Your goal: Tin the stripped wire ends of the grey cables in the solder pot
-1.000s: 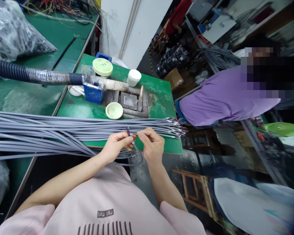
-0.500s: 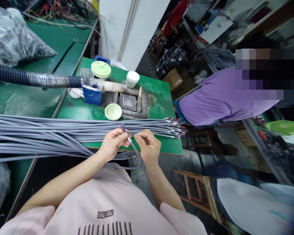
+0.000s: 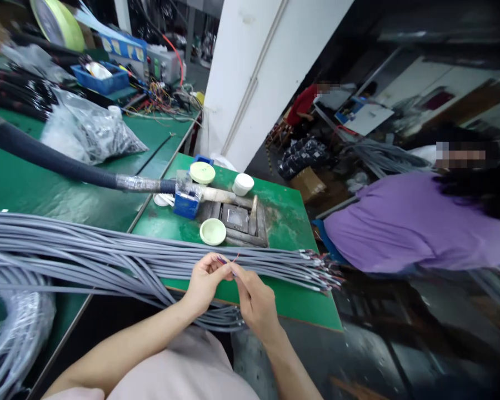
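Note:
My left hand (image 3: 205, 280) pinches the stripped end of a grey cable, whose thin coloured wires (image 3: 226, 260) stick up between the fingertips. My right hand (image 3: 255, 300) is closed in a pinch on those same wire ends, touching the left fingertips. Both hands hover over the near edge of a small green table (image 3: 294, 303). A thick bundle of grey cables (image 3: 108, 258) lies across the table just beyond the hands, its stripped ends (image 3: 320, 272) pointing right. The held cable loops down below my hands.
Behind the bundle sit a metal fixture (image 3: 237, 219), a blue box (image 3: 186, 204), round pale-green lids (image 3: 213, 231) and a white jar (image 3: 242, 184). A black corrugated hose (image 3: 62, 164) crosses the left bench. A person in purple (image 3: 404, 225) bends over at right. A white pillar (image 3: 270, 61) stands behind.
The head camera has tilted up, showing more of the room. My hands have drawn closer together on the wire ends and sit lower in view.

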{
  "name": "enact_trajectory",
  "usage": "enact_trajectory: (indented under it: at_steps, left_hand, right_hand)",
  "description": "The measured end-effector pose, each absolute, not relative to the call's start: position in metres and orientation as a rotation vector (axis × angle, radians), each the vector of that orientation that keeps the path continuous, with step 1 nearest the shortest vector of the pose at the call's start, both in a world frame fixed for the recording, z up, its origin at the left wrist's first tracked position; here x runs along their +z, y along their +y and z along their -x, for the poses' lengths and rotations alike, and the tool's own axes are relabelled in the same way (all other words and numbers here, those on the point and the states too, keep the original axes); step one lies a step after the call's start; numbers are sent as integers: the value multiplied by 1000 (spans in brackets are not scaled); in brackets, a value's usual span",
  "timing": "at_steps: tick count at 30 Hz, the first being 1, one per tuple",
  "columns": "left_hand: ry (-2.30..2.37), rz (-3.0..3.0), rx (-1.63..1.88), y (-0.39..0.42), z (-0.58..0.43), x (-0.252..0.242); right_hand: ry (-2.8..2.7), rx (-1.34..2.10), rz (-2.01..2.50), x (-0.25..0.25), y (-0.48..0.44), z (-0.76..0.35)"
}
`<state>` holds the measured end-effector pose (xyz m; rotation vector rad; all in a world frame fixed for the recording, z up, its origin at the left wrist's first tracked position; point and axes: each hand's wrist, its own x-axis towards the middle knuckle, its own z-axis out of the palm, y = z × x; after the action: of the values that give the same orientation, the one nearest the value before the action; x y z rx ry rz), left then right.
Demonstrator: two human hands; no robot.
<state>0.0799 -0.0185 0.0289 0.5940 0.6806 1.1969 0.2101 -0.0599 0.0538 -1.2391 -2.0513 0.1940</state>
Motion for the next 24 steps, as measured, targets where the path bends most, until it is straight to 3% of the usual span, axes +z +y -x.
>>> enact_trajectory:
  at_steps: [13, 24]
  left_hand:
    - [729, -607, 1265, -13, -70, 33]
    - [1112, -1638, 1263, 0, 9, 27]
  right_hand:
    - [-2207, 75, 1316, 59, -40, -209]
    - [-1452, 1096, 1554, 58, 44, -215]
